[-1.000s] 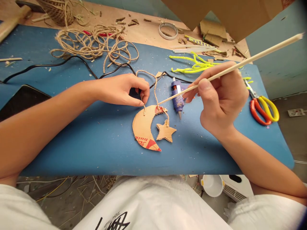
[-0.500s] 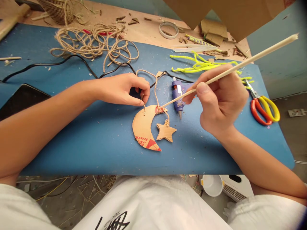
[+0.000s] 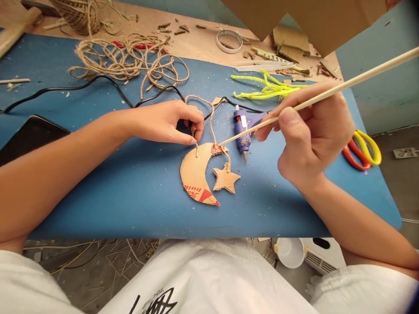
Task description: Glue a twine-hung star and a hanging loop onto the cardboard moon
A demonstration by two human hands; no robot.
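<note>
Cardboard moon (image 3: 194, 174) sits flat near the middle of the frame on a blue mat (image 3: 131, 196), a crescent cut from brown box board with red print along its lower tip; the lettering is too chopped up to read. Going left to right: a dark tablet-looking slab (image 3: 29, 135) pokes in at the left edge, and a black cable (image 3: 81, 85) runs across the upper left below a messy pile of rough twine (image 3: 131, 61).

Left hand (image 3: 163, 122) is just above the moon, fingertips pinched narrow on a loop of twine (image 3: 209, 113) right where it meets the crescent's upper edge. A small cardboard star (image 3: 225, 179) hangs off a short bit of twine just right of the moon.

Right hand (image 3: 310, 135) grips a long pale wooden stick (image 3: 343, 85) like a pencil, thumb and fingers closed on it, the tip touching the moon's top corner. A purple glue gun (image 3: 242, 131) lies under the stick. Fuzzy neon yellow pipe cleaners (image 3: 265, 87) are at upper middle-right, and red and yellow scissors (image 3: 363, 150) peek out behind the right hand. Black print on the white shirt at the bottom is unreadable.
</note>
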